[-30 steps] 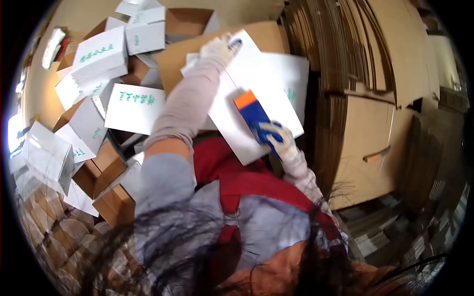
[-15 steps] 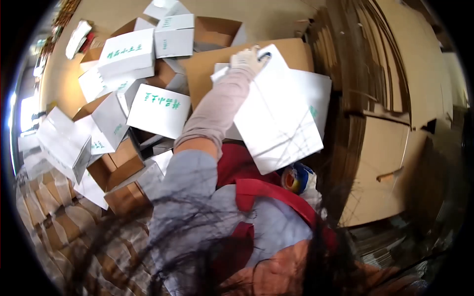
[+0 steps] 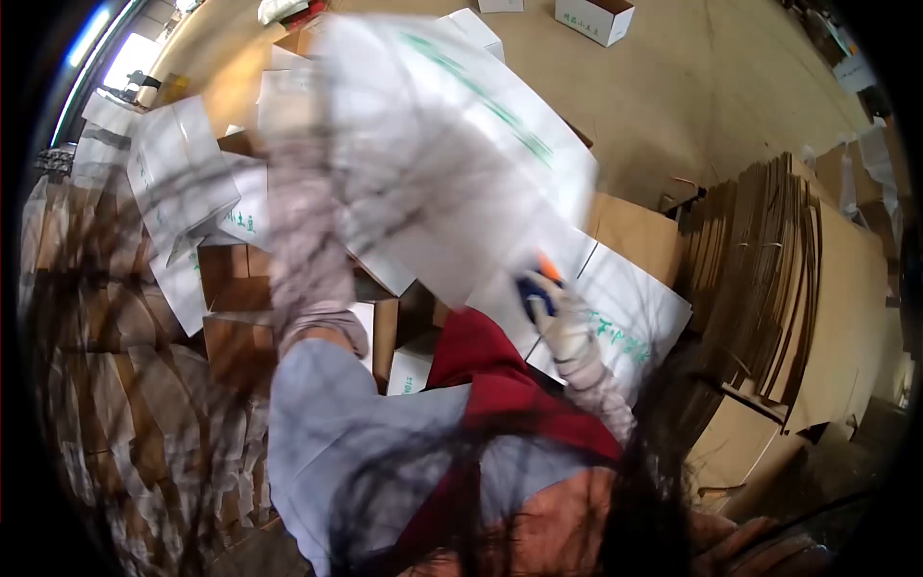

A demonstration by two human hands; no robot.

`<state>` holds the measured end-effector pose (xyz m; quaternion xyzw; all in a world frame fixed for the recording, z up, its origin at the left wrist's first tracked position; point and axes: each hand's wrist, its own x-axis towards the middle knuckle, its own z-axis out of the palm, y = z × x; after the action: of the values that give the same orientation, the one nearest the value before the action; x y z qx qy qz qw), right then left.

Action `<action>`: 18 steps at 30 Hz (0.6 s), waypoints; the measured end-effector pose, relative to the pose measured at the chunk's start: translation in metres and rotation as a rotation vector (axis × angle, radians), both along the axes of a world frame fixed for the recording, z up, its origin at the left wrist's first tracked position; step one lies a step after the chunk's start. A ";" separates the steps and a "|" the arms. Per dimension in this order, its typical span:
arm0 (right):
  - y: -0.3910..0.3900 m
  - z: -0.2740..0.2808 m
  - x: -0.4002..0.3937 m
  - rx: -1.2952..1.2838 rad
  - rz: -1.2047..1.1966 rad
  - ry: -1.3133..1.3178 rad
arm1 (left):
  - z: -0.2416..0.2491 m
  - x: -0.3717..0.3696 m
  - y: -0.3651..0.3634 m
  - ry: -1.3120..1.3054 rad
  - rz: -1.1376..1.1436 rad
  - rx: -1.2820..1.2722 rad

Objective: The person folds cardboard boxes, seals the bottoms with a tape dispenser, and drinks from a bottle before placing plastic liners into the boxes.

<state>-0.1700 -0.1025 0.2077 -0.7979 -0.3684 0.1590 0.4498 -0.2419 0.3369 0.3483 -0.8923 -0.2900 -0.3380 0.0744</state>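
A white carton (image 3: 452, 163) with green print is tilted in front of me, blurred by motion. My left hand (image 3: 293, 106), gloved and smeared, is at its far left edge and seems to grip it; the fingers are not clear. Lower right, my right hand (image 3: 561, 313), in a pale glove, is closed around a dark blue tape dispenser (image 3: 535, 293) with an orange part. Beneath that hand lies another white carton (image 3: 625, 308), a dark seam running across its top.
White cartons (image 3: 183, 173) are heaped at the left, beside brown cardboard bundles (image 3: 96, 385). Flattened cardboard (image 3: 760, 260) stands stacked at the right. On the floor (image 3: 663, 115) ahead sits a printed white carton (image 3: 594, 17).
My left hand has swung left from the flat white carton, and a white carton now tilts beside it. My right hand has come into view with the tape dispenser. The view has shifted.
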 end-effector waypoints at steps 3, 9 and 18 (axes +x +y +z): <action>0.022 0.052 0.001 0.163 0.368 0.008 | 0.096 -0.019 -0.076 -0.442 0.277 0.323; -0.075 -0.094 -0.021 -0.103 -0.141 0.359 | -0.151 0.087 -0.120 -0.221 -0.381 -0.137; -0.260 -0.171 -0.155 -0.222 -0.741 0.745 | -0.409 0.226 -0.392 1.156 -0.842 -0.460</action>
<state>-0.3250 -0.3623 0.0364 -0.8068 0.1414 0.3000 0.4890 -0.0155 -0.0553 -0.0607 -0.9561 0.0979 0.2535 -0.1092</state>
